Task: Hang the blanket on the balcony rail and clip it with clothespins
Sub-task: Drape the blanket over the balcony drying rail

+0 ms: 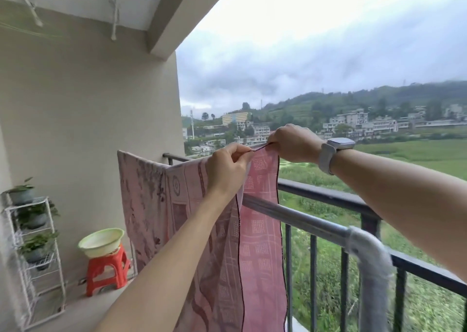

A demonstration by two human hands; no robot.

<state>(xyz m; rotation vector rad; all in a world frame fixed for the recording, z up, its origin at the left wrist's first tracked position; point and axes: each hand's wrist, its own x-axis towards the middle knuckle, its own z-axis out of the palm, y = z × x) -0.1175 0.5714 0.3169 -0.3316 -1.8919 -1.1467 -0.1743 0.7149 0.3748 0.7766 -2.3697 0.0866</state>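
Note:
A pink patterned blanket (257, 230) with a dark hem hangs down in front of me, raised above the black balcony rail (328, 195). My left hand (227, 167) pinches its top edge at the left. My right hand (293, 145), with a watch on the wrist, grips the same edge further right, and the hem is stretched taut between them. The blanket's left part drapes over a grey metal bar (303, 216) inside the rail. No clothespins are in view.
A red plastic stool (107, 268) carrying a pale green basin (101, 242) stands by the wall at the left. A white wire shelf (32, 255) with potted plants is at the far left. Beyond the rail lie fields and buildings.

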